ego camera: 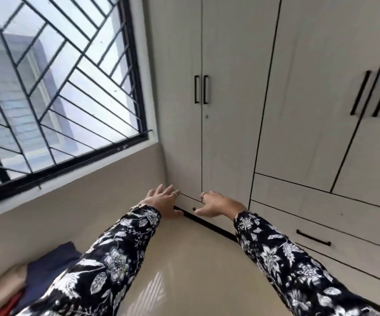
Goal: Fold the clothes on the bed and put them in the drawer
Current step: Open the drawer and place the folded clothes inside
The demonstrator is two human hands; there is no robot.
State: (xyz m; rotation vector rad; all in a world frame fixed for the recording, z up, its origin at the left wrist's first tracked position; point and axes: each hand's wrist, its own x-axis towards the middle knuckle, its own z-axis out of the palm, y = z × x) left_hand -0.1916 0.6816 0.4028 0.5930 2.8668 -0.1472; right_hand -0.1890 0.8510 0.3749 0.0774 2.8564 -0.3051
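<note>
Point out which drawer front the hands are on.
The lowest drawer under the left pair of wardrobe doors, in the corner by the window wall. Both the left hand and right hand are at it; the handled drawers further right are untouched.

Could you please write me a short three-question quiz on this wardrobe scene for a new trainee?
1. True or false: both hands are at the low drawer front under the left wardrobe doors.
2. Where do the folded clothes lie? A) beside the left sleeve, at the lower left B) on the window sill C) inside an open drawer
3. Fill in: the drawer on the right has a black ____ on its front.

Key
1. True: the left hand and right hand reach the low drawer.
2. A: the folded clothes.
3. Handle: the black handle.
</note>
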